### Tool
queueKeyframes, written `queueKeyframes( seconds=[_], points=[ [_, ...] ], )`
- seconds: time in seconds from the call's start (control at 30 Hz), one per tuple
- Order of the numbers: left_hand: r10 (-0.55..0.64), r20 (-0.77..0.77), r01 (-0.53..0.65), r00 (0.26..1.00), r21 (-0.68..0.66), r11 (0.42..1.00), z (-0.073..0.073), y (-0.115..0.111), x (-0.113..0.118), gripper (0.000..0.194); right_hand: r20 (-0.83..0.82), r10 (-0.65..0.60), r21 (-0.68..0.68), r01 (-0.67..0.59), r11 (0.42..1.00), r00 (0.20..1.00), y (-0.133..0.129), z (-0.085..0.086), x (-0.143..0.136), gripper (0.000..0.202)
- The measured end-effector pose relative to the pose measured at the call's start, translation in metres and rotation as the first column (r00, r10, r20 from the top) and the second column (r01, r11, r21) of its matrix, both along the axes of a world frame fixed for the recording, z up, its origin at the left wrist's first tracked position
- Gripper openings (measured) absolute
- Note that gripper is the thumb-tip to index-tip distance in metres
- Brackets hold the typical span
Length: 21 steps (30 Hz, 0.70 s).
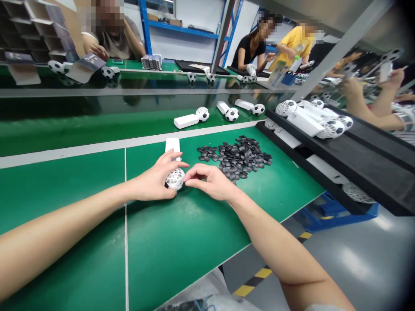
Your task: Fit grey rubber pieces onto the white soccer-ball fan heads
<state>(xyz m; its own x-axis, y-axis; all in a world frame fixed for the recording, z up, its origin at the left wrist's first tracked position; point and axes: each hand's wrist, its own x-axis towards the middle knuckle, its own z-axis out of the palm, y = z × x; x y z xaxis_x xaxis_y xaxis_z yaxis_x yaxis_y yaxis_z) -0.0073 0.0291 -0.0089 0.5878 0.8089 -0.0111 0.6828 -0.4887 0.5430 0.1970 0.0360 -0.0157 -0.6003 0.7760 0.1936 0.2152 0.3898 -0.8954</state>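
On the green table (155,242) lies a white piece with a flat handle (172,146) and a round lattice ball (175,179) at its near end. My left hand (158,177) curves round the ball from the left, with thumb and fingers on it. At the ball's right side, my right hand (210,179) has its thumb and index fingertips pressed together; whatever is between them is too small to make out. A spread pile of small black pieces (243,155) lies behind and to the right of my right hand.
Black trays (372,160) with white ball pieces jut in at the right. Beyond a pale rail, finished-looking ball pieces (231,114) lie on a green belt (81,121). Several people sit or stand across the line.
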Motion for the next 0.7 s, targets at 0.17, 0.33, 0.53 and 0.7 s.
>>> queueKeyframes(
  seconds=[0.17,0.33,0.53,0.7],
  points=[
    [0.022,0.005,-0.022,1.000,-0.031,0.999,0.002,0.001,0.002,0.060,-0.019,-0.024,-0.051,0.023,0.998,1.000,-0.002,-0.005,-0.008,0.004],
    [0.017,0.039,-0.017,0.999,-0.019,1.000,0.001,0.001,0.003,0.047,-0.028,-0.030,-0.049,0.028,0.998,0.999,0.001,-0.007,-0.011,0.008],
    [0.030,0.085,-0.023,0.996,-0.078,0.997,0.006,-0.001,0.006,0.043,-0.028,-0.028,-0.098,0.025,0.995,0.999,0.003,-0.010,-0.011,0.012],
    [0.068,0.137,-0.053,0.988,-0.114,0.992,0.008,-0.001,0.010,0.041,0.008,-0.047,-0.122,0.047,0.991,0.999,0.003,-0.014,-0.011,0.015]
  ],
)
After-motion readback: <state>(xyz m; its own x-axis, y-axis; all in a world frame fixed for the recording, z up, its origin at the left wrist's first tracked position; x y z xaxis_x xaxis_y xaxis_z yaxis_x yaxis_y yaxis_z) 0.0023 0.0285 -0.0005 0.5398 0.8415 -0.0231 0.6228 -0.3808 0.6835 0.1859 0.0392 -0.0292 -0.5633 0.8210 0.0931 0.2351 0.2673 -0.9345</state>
